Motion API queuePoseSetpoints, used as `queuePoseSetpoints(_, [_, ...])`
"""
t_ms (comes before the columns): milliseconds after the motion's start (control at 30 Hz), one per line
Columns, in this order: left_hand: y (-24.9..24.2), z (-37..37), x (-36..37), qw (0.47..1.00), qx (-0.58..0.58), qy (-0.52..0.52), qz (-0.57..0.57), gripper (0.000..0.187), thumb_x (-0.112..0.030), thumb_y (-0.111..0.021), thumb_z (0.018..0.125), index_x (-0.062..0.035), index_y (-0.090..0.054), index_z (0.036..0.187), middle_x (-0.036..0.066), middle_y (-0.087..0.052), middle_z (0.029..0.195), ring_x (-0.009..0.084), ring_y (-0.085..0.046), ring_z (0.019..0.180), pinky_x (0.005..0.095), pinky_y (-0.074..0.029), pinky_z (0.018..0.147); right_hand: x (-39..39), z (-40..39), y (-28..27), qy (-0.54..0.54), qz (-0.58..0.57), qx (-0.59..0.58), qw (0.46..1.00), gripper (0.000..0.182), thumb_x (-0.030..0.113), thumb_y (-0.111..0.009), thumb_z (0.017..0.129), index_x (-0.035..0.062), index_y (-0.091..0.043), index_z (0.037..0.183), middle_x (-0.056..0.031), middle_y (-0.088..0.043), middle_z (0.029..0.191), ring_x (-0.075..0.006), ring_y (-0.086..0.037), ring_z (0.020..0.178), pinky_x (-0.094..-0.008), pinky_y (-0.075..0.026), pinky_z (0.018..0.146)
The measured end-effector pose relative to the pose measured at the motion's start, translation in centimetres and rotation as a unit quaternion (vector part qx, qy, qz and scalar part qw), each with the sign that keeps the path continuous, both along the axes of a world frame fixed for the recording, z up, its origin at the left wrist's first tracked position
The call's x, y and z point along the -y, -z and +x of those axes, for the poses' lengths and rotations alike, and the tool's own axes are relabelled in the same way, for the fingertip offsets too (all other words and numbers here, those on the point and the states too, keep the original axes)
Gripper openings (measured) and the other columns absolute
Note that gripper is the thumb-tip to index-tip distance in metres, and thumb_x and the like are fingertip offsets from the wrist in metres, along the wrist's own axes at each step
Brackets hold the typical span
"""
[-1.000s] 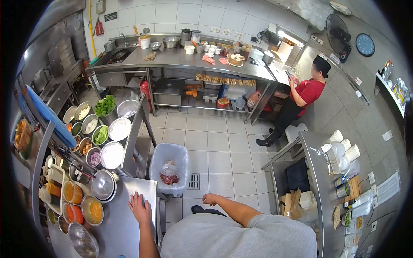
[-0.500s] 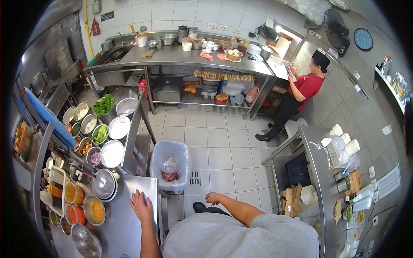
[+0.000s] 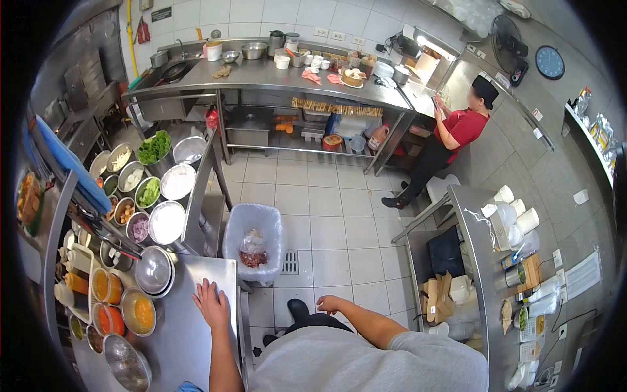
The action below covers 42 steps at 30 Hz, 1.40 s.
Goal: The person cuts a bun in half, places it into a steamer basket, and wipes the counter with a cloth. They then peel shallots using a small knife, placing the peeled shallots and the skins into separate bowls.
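Note:
My left hand lies flat on the steel worktop, fingers spread, holding nothing. Close to it on the left are a shiny upturned metal bowl and a metal bowl of yellow-orange liquid. My right hand hangs in front of my body above the floor, its fingers loosely bent and apart, with nothing visible in them. Left of that hand, a lined bin stands on the tiles with dark red scraps and a plastic bag inside.
Containers of vegetables, including lettuce, fill the left station. A long steel counter with bowls and cups runs along the back wall. A person in a red shirt stands at its right end. A steel shelf unit stands at right.
My view has shifted slightly, and a shoe shows more fully below me. My left hand stays on the worktop; my right hand has moved slightly right.

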<state>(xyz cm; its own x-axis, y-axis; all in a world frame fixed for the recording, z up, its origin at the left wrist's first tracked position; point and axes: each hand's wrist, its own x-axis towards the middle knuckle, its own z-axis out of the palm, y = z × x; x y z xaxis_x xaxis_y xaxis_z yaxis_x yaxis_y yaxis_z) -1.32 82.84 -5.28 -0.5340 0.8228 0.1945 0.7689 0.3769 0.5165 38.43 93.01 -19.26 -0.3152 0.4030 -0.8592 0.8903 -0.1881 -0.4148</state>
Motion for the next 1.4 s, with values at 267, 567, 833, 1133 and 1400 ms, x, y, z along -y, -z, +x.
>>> queuePoseSetpoints(267, [0.1, -0.2, 0.2, 1.000, 0.002, 0.002, 0.000, 0.037, -0.015, -0.060, 0.084, -0.0046, -0.060, 0.120, 0.015, -0.047, 0.144, 0.0356, -0.032, 0.140, 0.0540, -0.011, 0.118, 2.9, 0.7, 0.7, -0.002, -0.018, 0.031, 0.999, 0.049, 0.032, -0.065, 0.085, 0.0120, -0.055, 0.129, -0.0126, -0.068, 0.092, -0.0237, -0.069, 0.068, -0.0366, -0.055, 0.053])
queuePoseSetpoints(567, [0.2, -0.4, 0.6, 1.000, 0.000, 0.003, 0.008, 0.036, -0.015, -0.060, 0.083, -0.0045, -0.061, 0.118, 0.015, -0.047, 0.143, 0.0361, -0.033, 0.139, 0.0542, -0.012, 0.118, 4.2, -2.5, 0.6, -0.040, -0.003, -0.011, 0.999, 0.048, 0.029, -0.063, 0.085, 0.0113, -0.055, 0.129, -0.0152, -0.068, 0.093, -0.0253, -0.070, 0.071, -0.0373, -0.056, 0.054])
queuePoseSetpoints(833, [1.1, -0.4, 0.9, 1.000, -0.011, 0.010, 0.015, 0.034, -0.015, -0.059, 0.084, -0.0055, -0.062, 0.117, 0.016, -0.047, 0.143, 0.0353, -0.033, 0.140, 0.0531, -0.013, 0.118, 5.7, -2.6, 0.5, -0.020, 0.012, -0.034, 0.999, 0.048, 0.029, -0.065, 0.086, 0.0117, -0.055, 0.129, -0.0148, -0.068, 0.091, -0.0251, -0.069, 0.069, -0.0370, -0.053, 0.050])
queuePoseSetpoints(1133, [6.6, -4.5, 1.6, 0.984, 0.095, 0.081, 0.124, 0.039, -0.021, -0.067, 0.078, -0.0036, -0.066, 0.113, 0.020, -0.060, 0.126, 0.0368, -0.054, 0.121, 0.0471, -0.039, 0.105, 5.4, -1.6, 1.3, -0.101, 0.043, -0.053, 0.993, 0.039, 0.029, -0.070, 0.084, 0.0118, -0.064, 0.118, -0.0093, -0.068, 0.078, -0.0181, -0.065, 0.063, -0.0335, -0.054, 0.054])
queuePoseSetpoints(1400, [1.2, 10.1, 19.0, 0.836, 0.526, -0.041, 0.152, 0.044, -0.038, -0.060, 0.095, -0.0078, -0.056, 0.127, 0.002, -0.061, 0.122, 0.0114, -0.052, 0.112, 0.0311, -0.043, 0.095, -2.6, -7.9, 1.8, -0.244, -0.011, -0.021, 0.969, 0.037, 0.019, -0.067, 0.086, 0.0061, -0.059, 0.119, -0.0091, -0.068, 0.090, -0.0198, -0.067, 0.069, -0.0325, -0.054, 0.052])
